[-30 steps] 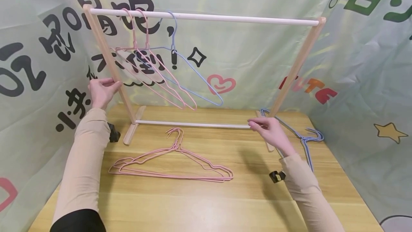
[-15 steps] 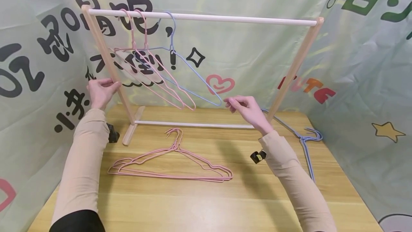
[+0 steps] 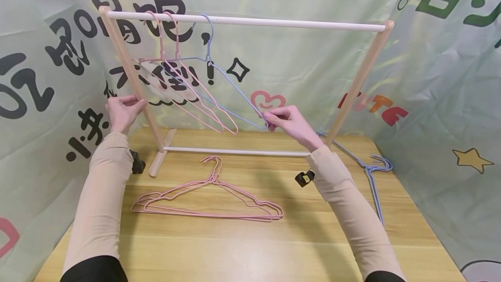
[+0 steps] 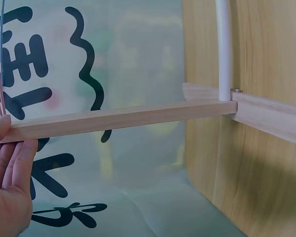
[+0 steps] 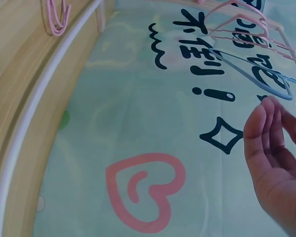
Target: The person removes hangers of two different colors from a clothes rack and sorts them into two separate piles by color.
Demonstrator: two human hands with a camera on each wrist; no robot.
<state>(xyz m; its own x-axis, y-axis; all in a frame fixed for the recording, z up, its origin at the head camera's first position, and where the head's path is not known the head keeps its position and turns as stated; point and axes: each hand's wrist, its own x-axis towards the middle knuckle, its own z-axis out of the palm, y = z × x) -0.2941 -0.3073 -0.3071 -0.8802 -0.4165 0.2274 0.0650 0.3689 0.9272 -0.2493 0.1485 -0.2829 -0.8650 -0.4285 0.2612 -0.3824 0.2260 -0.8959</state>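
Pink, thin-framed triangular hangers [image 3: 214, 180] lay overlapped on the light wood-grain table [image 3: 250, 251] before me. Farther right on it lay thin blue triangular hangers [image 3: 368, 168]. My left hand [image 3: 124, 110] pinched the pale, square-edged wooden post [image 4: 118, 117] between thumb and fingers, partway up. My right hand [image 3: 291, 122] was at the lower near corner of the slim blue hanger [image 3: 208, 57] hanging from the round white rail [image 3: 274, 22]; thumb and fingertips stood slightly apart, and I could not tell whether they touched it. Left of it hung two slender pink hangers [image 3: 177, 51]. Behind spread pale green printed cloth [image 3: 313, 77].
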